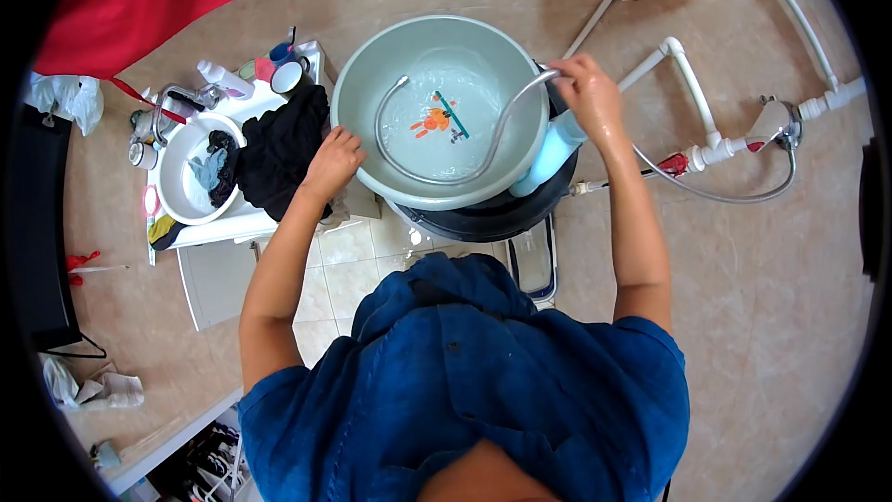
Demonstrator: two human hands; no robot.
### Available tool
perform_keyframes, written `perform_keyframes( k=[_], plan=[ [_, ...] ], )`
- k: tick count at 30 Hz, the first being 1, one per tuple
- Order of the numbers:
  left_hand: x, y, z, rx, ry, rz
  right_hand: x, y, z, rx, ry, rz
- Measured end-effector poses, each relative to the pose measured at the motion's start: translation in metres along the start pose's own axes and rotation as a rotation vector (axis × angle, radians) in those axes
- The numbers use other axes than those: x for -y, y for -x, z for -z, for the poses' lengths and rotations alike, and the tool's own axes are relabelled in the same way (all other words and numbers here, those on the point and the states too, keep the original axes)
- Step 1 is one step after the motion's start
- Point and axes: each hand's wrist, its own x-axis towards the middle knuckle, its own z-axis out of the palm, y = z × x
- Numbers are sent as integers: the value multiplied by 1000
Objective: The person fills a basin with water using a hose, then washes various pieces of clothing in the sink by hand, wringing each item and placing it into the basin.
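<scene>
The right hand point(585, 91) pinches one end of the metallic hose point(448, 182), apparently to control the loop curving leftward inside the basin point(372, 65), whose rim the left hand point(336, 160) grips beside it, probably for steadiness.

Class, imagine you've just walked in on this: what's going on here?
A person stands over a large pale green basin. Their right hand holds a flexible metal hose, which curves down into the basin and loops around an orange cartoon print. Their left hand is at the basin's rim, beside a heap of black cloth. The basin sits over a black tub, near a light blue bottle.
</scene>
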Motion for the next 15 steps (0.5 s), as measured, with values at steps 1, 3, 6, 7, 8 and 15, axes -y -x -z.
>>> perform_keyframes(
  k=[1, 3, 6, 7, 8, 15],
  plan=[
    [-1, 0, -2, -24, 16, 14, 9, 2, -6, 41, 63, 37],
    [-3, 2, -8, -71, 48, 42, 27, 4, -21, 86, 101, 107],
    [-9, 4, -10, -31, 62, 113, 52, 1, -43, 76, 33, 218],
    [-10, 5, -11, -37, 54, 123, 62, -2, -47, 60, 16, 262],
    [-11, 5, -12, -45, 46, 132, 71, -4, -51, 44, 0, 306],
    [-19, 5, 4, 11, 8, 225, 110, -7, -103, 125, -138, 641]
  ],
)
